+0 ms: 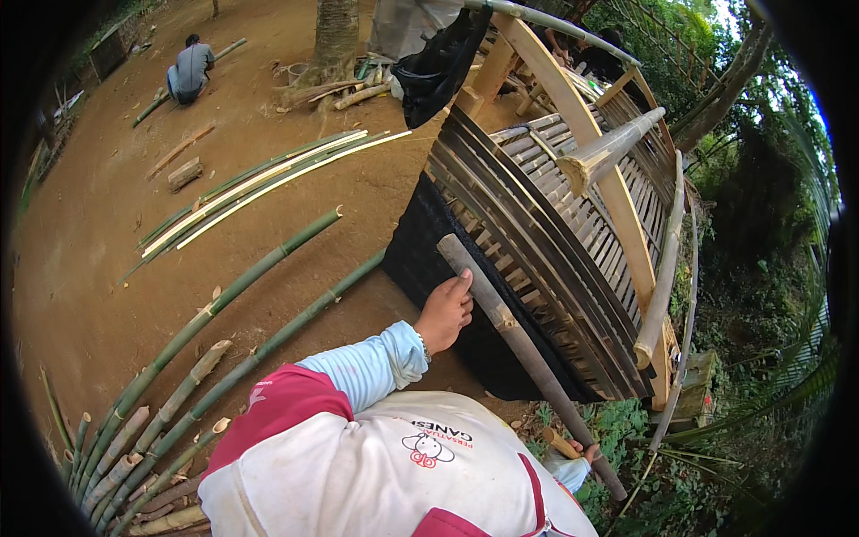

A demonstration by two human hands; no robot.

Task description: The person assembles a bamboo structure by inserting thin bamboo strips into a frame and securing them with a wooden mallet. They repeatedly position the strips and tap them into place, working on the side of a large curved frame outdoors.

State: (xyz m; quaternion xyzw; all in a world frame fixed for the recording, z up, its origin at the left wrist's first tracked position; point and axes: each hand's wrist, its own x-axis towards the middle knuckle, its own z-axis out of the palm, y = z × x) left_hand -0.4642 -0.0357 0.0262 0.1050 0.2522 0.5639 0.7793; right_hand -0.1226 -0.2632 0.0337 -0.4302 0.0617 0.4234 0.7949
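Note:
A grey-brown bamboo pole (pixel 523 349) slants across in front of me, its upper end by the black netting and its lower end near the plants. My left hand (pixel 445 313) is closed around its upper part, the thumb lying along the top. Lower down, my right hand (pixel 583 451) is partly hidden, with its fingers bent against the same pole. A short light-brown wooden piece (pixel 559 443), perhaps a handle, sticks out beside that hand; its other end is out of sight. Right behind the pole stands a slatted bamboo structure (pixel 564 259) with black netting (pixel 420 233) on its side.
Thick bamboo poles (pixel 617 148) jut from the structure's curved wooden beam (pixel 617 197). Long green bamboo poles (pixel 233 291) lean at my left. Split strips (pixel 268 183) lie on the dirt. Another person (pixel 191 70) crouches far left by a pole. Dense plants (pixel 752 268) border the right.

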